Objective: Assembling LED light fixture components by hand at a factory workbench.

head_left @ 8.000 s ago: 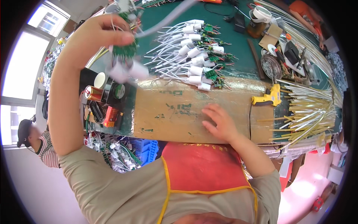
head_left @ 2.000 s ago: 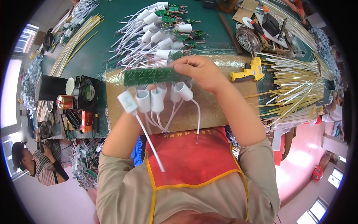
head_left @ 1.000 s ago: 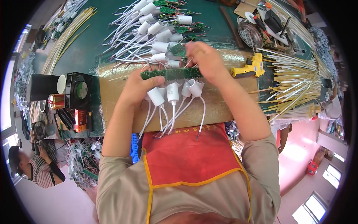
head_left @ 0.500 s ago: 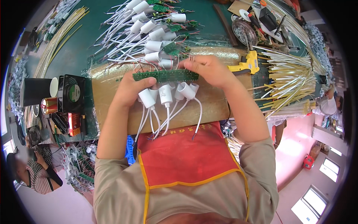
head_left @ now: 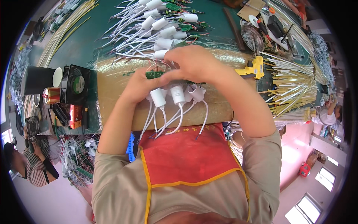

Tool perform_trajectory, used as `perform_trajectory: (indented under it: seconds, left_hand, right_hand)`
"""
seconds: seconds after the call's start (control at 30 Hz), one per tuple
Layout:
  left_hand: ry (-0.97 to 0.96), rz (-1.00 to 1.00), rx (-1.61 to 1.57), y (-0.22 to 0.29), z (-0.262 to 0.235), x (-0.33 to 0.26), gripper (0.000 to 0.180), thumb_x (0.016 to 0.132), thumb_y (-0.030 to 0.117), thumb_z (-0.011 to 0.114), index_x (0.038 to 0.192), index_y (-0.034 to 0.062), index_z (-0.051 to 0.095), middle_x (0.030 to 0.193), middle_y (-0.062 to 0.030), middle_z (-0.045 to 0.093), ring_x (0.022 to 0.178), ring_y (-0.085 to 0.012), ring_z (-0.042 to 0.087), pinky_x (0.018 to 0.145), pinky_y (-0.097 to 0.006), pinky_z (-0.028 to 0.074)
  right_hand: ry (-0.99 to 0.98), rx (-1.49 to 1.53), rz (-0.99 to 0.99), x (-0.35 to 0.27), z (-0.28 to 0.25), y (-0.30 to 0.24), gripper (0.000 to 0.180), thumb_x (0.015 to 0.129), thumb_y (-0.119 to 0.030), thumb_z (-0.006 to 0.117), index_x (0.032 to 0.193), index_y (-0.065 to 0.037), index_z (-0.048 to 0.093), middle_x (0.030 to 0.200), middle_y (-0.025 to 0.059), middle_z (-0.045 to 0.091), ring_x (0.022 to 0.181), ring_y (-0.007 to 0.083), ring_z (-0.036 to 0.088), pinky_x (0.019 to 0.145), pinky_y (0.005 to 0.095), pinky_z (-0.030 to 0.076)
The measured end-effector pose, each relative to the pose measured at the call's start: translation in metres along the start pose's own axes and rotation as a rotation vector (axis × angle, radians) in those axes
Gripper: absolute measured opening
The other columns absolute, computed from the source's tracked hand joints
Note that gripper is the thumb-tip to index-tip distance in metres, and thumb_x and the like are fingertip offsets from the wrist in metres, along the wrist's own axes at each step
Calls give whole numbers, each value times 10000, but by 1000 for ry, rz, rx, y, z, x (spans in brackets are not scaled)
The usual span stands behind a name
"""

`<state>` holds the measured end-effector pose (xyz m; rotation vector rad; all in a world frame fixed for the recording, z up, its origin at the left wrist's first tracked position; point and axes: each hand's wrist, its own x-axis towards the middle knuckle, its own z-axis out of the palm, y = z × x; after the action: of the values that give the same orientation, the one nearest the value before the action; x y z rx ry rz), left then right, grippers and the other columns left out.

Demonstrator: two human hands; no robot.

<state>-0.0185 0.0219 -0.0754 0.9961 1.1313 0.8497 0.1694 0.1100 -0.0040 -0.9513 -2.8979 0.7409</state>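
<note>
At frame centre a green circuit strip [head_left: 154, 74] is pinched lengthwise, left-to-right, between the left hand [head_left: 140, 87] and the right hand [head_left: 194, 65], white capacitors [head_left: 177, 95] hung below.

There is one view, from a wide fisheye camera worn on the person's head, looking steeply down over the chest and red apron [head_left: 186, 156] onto the counter [head_left: 85, 41]. It sits close: both forearms rise from the lower edge and the left hand [head_left: 140, 87] and right hand [head_left: 194, 63] meet near the middle of the picture. The far counter edge lies toward the top, the floor shows along the bottom, and straight edges bow toward the dark round rim. Another person [head_left: 33, 168] shows at lower left.
</note>
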Motion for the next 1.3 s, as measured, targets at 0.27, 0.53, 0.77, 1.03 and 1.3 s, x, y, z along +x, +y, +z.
perform_trajectory:
  seconds: [0.27,0.53,0.77,1.03,1.3]
  left_hand:
    - [-57,36,-164,2,2,-1,236,793,90,703,1006,1,653,879,-66,677,793,-137,630,723,-285,501]
    - [-29,34,-8,0,4,0,231,774,76,731,986,11,668,881,-61,685,798,-141,637,723,-279,504]
    - [31,-52,-173,3,11,-4,237,759,38,747,978,0,663,866,-73,683,813,-164,648,733,-288,510]
    - [-22,-27,-134,1,8,0,280,760,60,746,1016,-8,657,890,-83,687,805,-153,646,719,-294,511]
    - [52,-57,-161,-2,0,-1,310,754,71,753,1030,-19,641,879,-91,689,785,-154,651,706,-296,519]
  right_hand:
    - [371,230,73,5,3,20,394,857,-456,598,822,-66,641,760,128,631,744,316,614,666,427,465]
    - [277,29,-206,27,14,-7,467,791,-561,624,830,-96,622,771,99,640,741,282,632,635,396,482]
    - [466,-184,-299,50,10,-17,436,838,-507,580,664,-107,592,633,84,603,606,307,607,529,412,460]
    - [538,8,-294,49,7,-12,439,845,-520,585,722,-100,614,635,58,608,588,310,594,557,370,471]
    - [517,-310,-370,50,7,-18,319,868,-433,556,767,-152,668,724,48,657,669,259,662,563,411,513]
